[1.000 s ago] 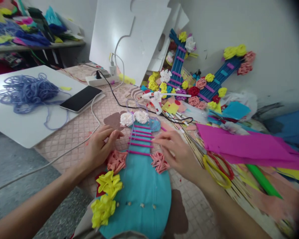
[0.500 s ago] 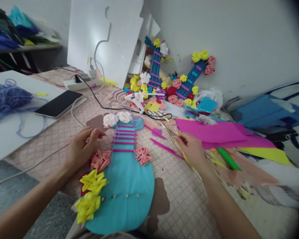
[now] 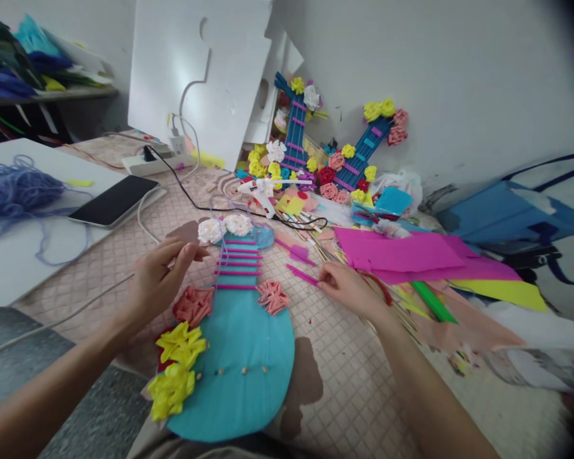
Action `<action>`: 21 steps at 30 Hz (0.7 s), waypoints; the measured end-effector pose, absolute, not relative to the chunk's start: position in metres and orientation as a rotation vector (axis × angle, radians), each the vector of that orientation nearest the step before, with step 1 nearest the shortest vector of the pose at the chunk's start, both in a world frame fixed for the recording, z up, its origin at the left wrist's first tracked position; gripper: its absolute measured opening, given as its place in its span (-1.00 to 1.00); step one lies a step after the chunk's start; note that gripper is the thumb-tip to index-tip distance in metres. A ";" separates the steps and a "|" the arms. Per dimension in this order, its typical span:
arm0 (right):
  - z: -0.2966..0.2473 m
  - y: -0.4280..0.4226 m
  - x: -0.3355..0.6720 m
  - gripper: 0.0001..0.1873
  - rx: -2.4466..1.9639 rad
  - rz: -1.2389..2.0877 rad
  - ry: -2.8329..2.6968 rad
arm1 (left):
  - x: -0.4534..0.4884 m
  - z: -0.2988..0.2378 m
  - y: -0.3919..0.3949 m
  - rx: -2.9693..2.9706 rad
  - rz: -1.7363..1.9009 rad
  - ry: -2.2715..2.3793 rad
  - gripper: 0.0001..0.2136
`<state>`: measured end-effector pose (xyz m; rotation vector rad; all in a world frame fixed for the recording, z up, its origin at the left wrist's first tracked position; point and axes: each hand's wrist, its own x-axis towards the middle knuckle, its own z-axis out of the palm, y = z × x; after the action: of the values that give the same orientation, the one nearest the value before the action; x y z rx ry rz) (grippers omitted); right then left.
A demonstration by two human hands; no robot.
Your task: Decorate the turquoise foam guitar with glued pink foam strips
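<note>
A turquoise paper guitar (image 3: 242,344) lies in front of me, with magenta sticks across its neck and white, salmon and yellow paper flowers along its edges. My left hand (image 3: 165,271) hovers beside the neck, above the salmon flower (image 3: 194,306). Its thumb and fingers are loosely apart, with nothing visible between them. On the other side, my right hand (image 3: 347,287) has its fingertips closed on the near end of thin magenta sticks (image 3: 300,274), which lie on the table. The fingers hide that end. Purple yarn (image 3: 224,252) trails over the neck.
A white glue gun (image 3: 263,191) with a black cord stands beyond the guitar. Magenta paper sheets (image 3: 402,255), scissors (image 3: 380,287) and thin wooden sticks lie to the right. A phone (image 3: 115,199) and a yarn heap (image 3: 16,188) are left. Two decorated blue guitars (image 3: 366,156) lean against the wall.
My right hand has moved left from the thin wooden sticks to the magenta sticks and closed on their end, uncovering the scissors' red handle. The left hand has barely moved.
</note>
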<state>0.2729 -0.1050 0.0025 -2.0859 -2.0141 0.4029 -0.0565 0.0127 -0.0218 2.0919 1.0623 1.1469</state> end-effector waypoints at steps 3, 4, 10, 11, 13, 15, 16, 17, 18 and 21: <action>0.001 -0.105 0.278 -0.90 -2.062 0.379 -2.000 | -0.051 -0.014 0.013 2.058 1.151 1.004 -0.72; 0.000 -0.105 0.279 -0.91 -2.056 0.371 -1.994 | -0.050 -0.012 0.012 2.055 1.145 0.981 -0.73; 0.000 -0.104 0.278 -0.94 -1.995 0.447 -2.058 | -0.039 0.005 0.009 2.092 1.064 0.928 -0.74; 0.000 -0.104 0.277 -0.93 -1.999 0.460 -2.051 | -0.037 0.008 0.009 2.103 1.042 0.920 -0.73; -0.001 -0.104 0.278 -0.92 -2.008 0.471 -2.014 | -0.033 0.013 0.008 2.129 0.980 0.891 -0.72; -0.002 -0.104 0.279 -0.92 -2.016 0.461 -1.978 | -0.026 0.016 0.007 2.129 0.893 0.879 -0.74; -0.001 -0.103 0.280 -0.91 -2.015 0.460 -1.956 | -0.022 0.017 0.007 2.114 0.839 0.872 -0.75; 0.000 -0.102 0.279 -0.90 -1.999 0.480 -1.919 | -0.017 0.017 0.007 2.087 0.784 0.858 -0.76; 0.001 -0.101 0.277 -0.88 -1.964 0.535 -1.865 | -0.012 0.017 0.008 2.044 0.736 0.835 -0.77; 0.009 -0.095 0.260 -0.83 -1.715 0.920 -1.606 | 0.007 0.016 0.008 1.806 0.660 0.693 -0.81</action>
<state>0.2605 -0.0955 0.0095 -1.7150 -1.6062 0.9198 0.0074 0.0076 0.0164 1.8062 0.6928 0.6603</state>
